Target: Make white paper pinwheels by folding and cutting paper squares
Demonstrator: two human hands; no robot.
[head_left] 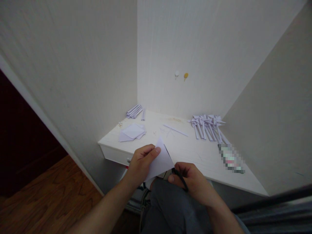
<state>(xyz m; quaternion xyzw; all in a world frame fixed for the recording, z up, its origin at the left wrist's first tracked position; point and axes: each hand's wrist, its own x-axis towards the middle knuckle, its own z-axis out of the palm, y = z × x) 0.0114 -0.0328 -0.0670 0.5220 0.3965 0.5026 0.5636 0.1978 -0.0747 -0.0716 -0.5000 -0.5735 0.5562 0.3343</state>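
My left hand (143,162) pinches a folded sheet of white paper (161,162) between thumb and fingers, just over the desk's front edge. One corner of the paper points up and away from me. My right hand (191,178) is closed round the black handles of a pair of scissors (180,179). The scissors meet the paper's right corner, and a dark blade line runs along its right edge. How far the blades are apart I cannot tell. Left of the paper, a stack of cut white sheets (133,131) lies on the desk.
The white desk (180,148) stands against walls. Rolled paper tubes (134,111) lie at its back left, a thin paper strip (175,130) in the middle. Folded paper pieces on tubes (207,125) and a blurred-out item (230,158) are at the right. Two hooks (186,75) hang on the wall.
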